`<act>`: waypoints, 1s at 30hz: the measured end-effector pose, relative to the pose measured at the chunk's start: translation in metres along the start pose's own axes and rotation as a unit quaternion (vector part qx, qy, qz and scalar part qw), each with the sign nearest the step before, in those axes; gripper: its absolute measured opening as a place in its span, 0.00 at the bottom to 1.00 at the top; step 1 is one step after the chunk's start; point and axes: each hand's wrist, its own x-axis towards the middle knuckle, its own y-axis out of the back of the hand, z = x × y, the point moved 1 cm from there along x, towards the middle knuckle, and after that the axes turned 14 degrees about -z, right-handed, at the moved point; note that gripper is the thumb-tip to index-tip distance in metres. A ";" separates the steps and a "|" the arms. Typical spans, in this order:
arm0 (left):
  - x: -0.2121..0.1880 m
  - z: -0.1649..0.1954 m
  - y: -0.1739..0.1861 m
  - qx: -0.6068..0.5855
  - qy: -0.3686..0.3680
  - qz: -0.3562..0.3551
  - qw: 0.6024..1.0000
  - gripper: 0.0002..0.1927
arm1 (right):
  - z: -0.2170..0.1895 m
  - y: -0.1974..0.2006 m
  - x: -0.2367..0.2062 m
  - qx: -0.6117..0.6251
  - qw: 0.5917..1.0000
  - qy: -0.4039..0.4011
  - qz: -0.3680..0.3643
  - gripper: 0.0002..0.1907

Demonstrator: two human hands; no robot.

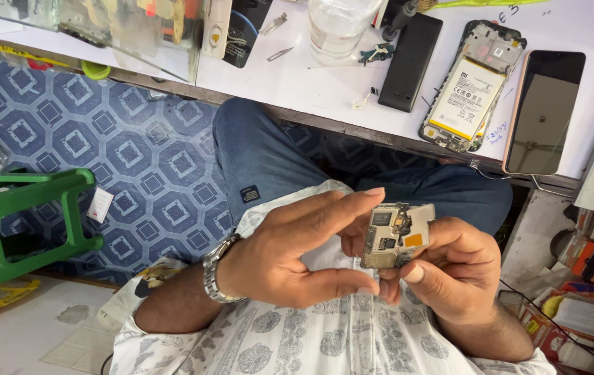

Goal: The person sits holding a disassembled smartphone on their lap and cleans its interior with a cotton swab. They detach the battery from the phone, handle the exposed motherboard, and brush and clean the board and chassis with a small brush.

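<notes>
Metal-shielded circuit board (395,236) is held upright above the lap, below the white bench (297,76). Right hand (460,274) is closed around its right edge. Left hand (297,253), palm inward, pinches its left edge between thumb and forefinger.

White bench: opened phone (469,87) with battery showing, dark-screened phone (543,111), black slab (410,62), clear jar (337,28) — green stool (12,226) on patterned floor.

Green stool (19,222), blue-patterned floor (123,146)
</notes>
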 end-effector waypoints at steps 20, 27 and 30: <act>0.001 -0.003 0.000 0.014 0.007 -0.026 1.000 0.41 | 0.005 0.001 -0.005 0.013 1.000 0.000 0.007 0.10; 0.001 0.000 -0.001 0.004 0.011 -0.026 1.000 0.41 | 0.006 0.003 -0.006 0.016 1.000 0.004 -0.005 0.11; 0.001 0.000 -0.001 0.005 0.013 -0.025 1.000 0.41 | 0.006 0.003 -0.006 0.015 1.000 -0.001 -0.004 0.11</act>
